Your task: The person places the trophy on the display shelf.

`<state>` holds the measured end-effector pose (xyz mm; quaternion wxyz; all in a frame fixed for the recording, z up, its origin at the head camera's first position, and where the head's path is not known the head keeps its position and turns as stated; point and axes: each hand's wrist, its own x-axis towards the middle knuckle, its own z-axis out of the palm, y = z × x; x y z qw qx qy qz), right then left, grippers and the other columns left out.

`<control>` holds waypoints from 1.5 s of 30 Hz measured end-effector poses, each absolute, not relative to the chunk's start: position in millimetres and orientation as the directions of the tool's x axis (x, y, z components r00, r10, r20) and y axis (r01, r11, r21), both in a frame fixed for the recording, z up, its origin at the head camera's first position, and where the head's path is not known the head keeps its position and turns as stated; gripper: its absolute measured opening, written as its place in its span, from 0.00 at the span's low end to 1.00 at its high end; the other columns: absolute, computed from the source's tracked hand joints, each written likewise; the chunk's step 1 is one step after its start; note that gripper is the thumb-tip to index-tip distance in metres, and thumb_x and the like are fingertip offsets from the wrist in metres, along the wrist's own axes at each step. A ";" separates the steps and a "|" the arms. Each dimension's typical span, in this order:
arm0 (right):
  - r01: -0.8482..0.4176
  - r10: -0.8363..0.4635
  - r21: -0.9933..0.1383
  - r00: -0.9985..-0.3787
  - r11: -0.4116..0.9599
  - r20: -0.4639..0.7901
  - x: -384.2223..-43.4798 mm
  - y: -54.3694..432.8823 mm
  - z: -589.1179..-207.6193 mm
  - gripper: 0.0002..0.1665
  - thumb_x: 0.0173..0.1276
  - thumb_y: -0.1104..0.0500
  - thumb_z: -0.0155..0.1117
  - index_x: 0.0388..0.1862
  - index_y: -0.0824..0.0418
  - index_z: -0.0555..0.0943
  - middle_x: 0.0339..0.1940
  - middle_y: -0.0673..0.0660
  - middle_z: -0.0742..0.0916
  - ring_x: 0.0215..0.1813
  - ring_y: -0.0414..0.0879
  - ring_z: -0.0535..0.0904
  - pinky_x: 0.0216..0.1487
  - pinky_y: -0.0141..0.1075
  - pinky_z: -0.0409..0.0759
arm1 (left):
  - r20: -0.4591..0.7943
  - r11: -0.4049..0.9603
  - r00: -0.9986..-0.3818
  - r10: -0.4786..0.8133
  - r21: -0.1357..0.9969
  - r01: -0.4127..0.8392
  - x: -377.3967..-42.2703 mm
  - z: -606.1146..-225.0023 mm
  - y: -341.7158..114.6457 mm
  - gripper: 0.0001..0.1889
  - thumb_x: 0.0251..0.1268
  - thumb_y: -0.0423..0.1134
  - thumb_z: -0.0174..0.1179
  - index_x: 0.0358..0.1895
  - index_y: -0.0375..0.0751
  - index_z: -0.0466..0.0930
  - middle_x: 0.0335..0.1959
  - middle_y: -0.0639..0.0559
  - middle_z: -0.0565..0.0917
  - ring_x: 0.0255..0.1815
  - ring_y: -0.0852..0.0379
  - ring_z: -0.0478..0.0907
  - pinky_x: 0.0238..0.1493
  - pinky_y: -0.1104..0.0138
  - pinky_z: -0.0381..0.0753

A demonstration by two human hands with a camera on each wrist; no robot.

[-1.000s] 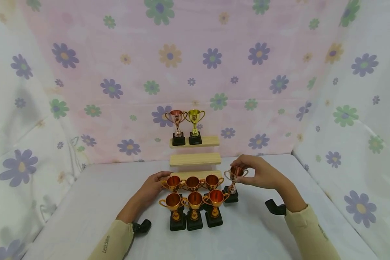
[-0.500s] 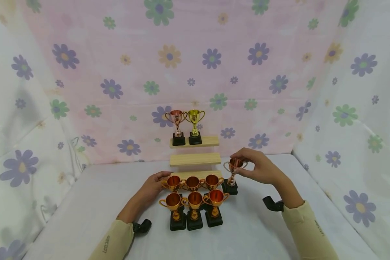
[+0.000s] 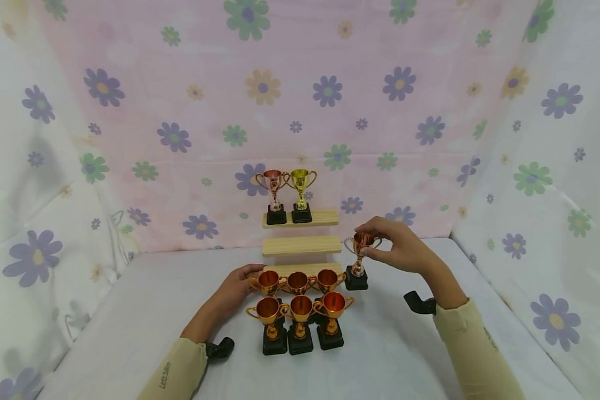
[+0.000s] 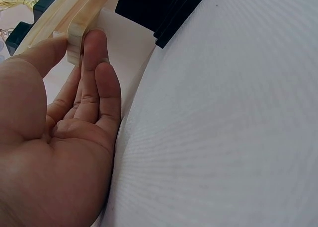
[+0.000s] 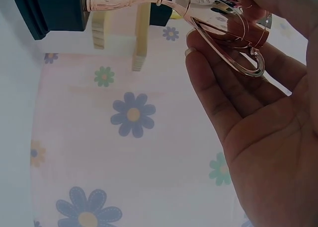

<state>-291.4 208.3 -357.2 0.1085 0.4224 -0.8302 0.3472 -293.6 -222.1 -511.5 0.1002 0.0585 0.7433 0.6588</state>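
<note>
My right hand (image 3: 400, 247) pinches a rose-gold trophy cup (image 3: 358, 266) by its bowl, right of the wooden stepped shelf (image 3: 301, 245). In the right wrist view the trophy's black base (image 5: 52, 11) points left and one handle shows below the bowl. My left hand (image 3: 235, 289) holds the left end of the lowest shelf board. Up close in the left wrist view, thumb and fingers pinch the board's rounded end (image 4: 77, 38). On the top board stand a rose-gold trophy (image 3: 275, 194) and a yellow-gold trophy (image 3: 301, 194), side by side at the left and middle.
Several bronze-orange trophies stand in two rows before the shelf, a front one (image 3: 300, 325) and a back one (image 3: 297, 282) among them. They partly hide the lowest board. The middle board (image 3: 301, 245) is bare. A flowered cloth (image 3: 205, 83) hangs behind the white table (image 3: 165, 289).
My right hand has lifted the rose-gold trophy up and away from me, toward the back beside the shelf. The left hand stays at the board's end.
</note>
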 end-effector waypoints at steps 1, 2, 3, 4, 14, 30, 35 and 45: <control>-0.779 -0.626 -0.479 -0.617 0.404 0.476 -292.1 208.1 -355.0 0.24 0.71 0.61 0.75 0.65 0.55 0.82 0.53 0.47 0.87 0.55 0.45 0.86 0.60 0.43 0.84 | -0.073 0.126 -0.973 0.217 0.991 -0.047 -293.5 -511.1 -221.9 0.23 0.82 0.39 0.57 0.74 0.35 0.73 0.68 0.41 0.81 0.67 0.49 0.79 0.68 0.58 0.78; -0.783 -0.628 -0.474 -0.613 0.404 0.479 -293.0 207.9 -352.9 0.24 0.71 0.62 0.75 0.65 0.56 0.82 0.52 0.47 0.87 0.55 0.45 0.86 0.60 0.43 0.85 | -0.076 0.125 -0.974 0.215 0.991 -0.049 -293.4 -510.8 -221.6 0.23 0.82 0.39 0.57 0.74 0.35 0.73 0.68 0.41 0.81 0.68 0.49 0.79 0.68 0.58 0.78; -0.785 -0.629 -0.470 -0.611 0.404 0.480 -293.8 207.4 -350.3 0.24 0.71 0.62 0.75 0.65 0.56 0.82 0.52 0.48 0.87 0.55 0.45 0.86 0.59 0.43 0.85 | -0.076 0.126 -0.974 0.215 0.991 -0.050 -293.5 -510.8 -221.7 0.23 0.82 0.39 0.57 0.74 0.35 0.73 0.68 0.41 0.81 0.68 0.49 0.79 0.68 0.58 0.78; -0.786 -0.628 -0.465 -0.611 0.409 0.481 -294.5 206.7 -347.8 0.24 0.71 0.61 0.75 0.65 0.57 0.82 0.52 0.47 0.87 0.55 0.44 0.86 0.59 0.43 0.85 | -0.079 0.126 -0.974 0.214 0.991 -0.052 -293.6 -510.9 -221.7 0.23 0.82 0.40 0.57 0.74 0.35 0.73 0.68 0.41 0.80 0.68 0.49 0.78 0.68 0.58 0.78; -0.803 -0.658 -0.443 -0.587 0.398 0.472 -312.3 199.0 -326.9 0.23 0.72 0.62 0.74 0.64 0.60 0.83 0.51 0.51 0.87 0.52 0.45 0.85 0.58 0.50 0.85 | -0.082 0.110 -0.973 0.215 0.992 -0.059 -293.7 -511.3 -221.0 0.23 0.82 0.39 0.58 0.73 0.35 0.74 0.67 0.41 0.81 0.66 0.50 0.79 0.65 0.61 0.79; -0.780 -0.596 -0.427 -0.625 0.457 0.503 -334.9 184.4 -293.2 0.24 0.73 0.60 0.74 0.65 0.64 0.82 0.54 0.56 0.86 0.59 0.53 0.84 0.67 0.55 0.79 | -0.069 0.133 -0.974 0.217 0.990 -0.041 -294.5 -505.8 -224.9 0.23 0.81 0.37 0.57 0.74 0.35 0.73 0.65 0.42 0.83 0.64 0.51 0.81 0.62 0.64 0.80; -0.767 -0.577 -0.421 -0.642 0.485 0.505 -340.8 179.4 -287.6 0.24 0.74 0.60 0.72 0.66 0.64 0.81 0.57 0.59 0.86 0.62 0.56 0.83 0.69 0.56 0.78 | -0.080 0.157 -0.974 0.213 0.986 -0.047 -293.3 -509.4 -223.5 0.23 0.82 0.40 0.57 0.74 0.37 0.74 0.67 0.43 0.82 0.68 0.50 0.78 0.65 0.62 0.79; -0.722 -0.544 -0.440 -0.692 0.534 0.475 -354.3 165.8 -274.8 0.27 0.75 0.57 0.71 0.69 0.65 0.79 0.61 0.61 0.85 0.58 0.57 0.82 0.66 0.56 0.78 | -0.049 0.152 -0.966 0.254 0.988 -0.010 -294.2 -510.6 -225.3 0.23 0.84 0.39 0.54 0.75 0.35 0.72 0.66 0.42 0.83 0.65 0.51 0.81 0.63 0.63 0.80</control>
